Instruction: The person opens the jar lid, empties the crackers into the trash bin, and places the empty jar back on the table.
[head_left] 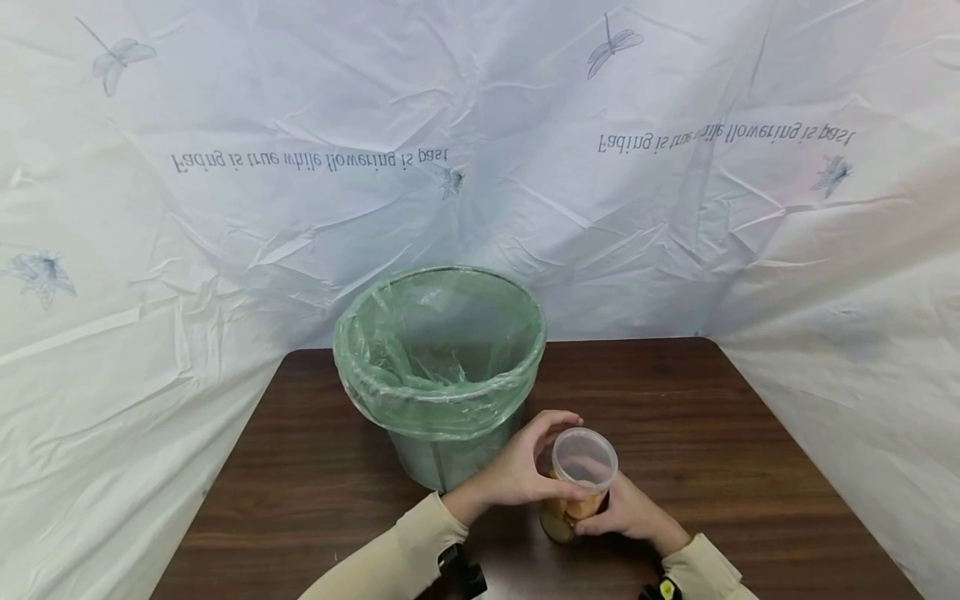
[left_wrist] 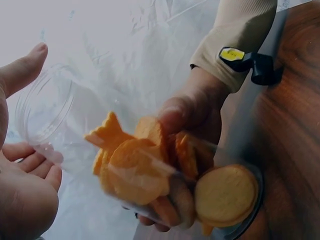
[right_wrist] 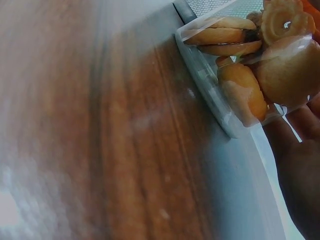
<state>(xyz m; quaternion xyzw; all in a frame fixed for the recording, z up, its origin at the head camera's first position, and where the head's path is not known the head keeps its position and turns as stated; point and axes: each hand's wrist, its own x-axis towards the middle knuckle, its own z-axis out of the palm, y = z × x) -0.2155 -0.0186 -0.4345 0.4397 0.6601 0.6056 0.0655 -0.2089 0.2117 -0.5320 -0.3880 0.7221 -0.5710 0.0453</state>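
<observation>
A clear plastic jar stands tilted over the table, with a translucent round top. Inside it are orange-brown cookies; one has a fish-tail shape, and a flower-like one shows in the right wrist view. My right hand grips the jar's lower side, its thumb at the front. Around the jar's top end curls my left hand, thumb on the near side and forefinger on the far side. In the left wrist view its fingers meet the clear rim, while its thumb stands along the opposite side.
A mesh bin with a green bag folded over its rim stands just left of the jar, behind the left forearm. White printed sheeting hangs behind and beside the brown wooden table.
</observation>
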